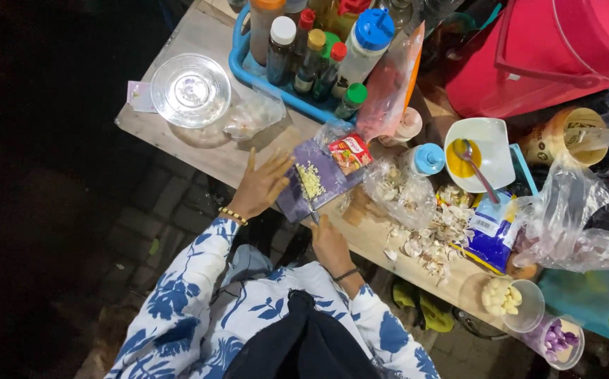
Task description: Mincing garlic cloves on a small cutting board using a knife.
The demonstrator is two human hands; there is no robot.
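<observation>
Purple cutting board on the bench carries minced garlic. Left hand is spread flat, released; right hand is clenched on a knife. Chopping is judged underway; regathering the pile is called for.

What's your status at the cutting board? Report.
Left hand flat, fingers spread, on purple board. Right hand grips knife over chopped garlic. Red sachet on board's far end.

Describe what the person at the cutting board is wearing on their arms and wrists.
Both arms are covered by long white sleeves printed with large blue leaves and flowers. The left hand has a bracelet of small yellowish beads at the wrist. The right hand has a thin dark band at its wrist. The hands themselves are bare, with no gloves and no rings that can be made out.
</observation>
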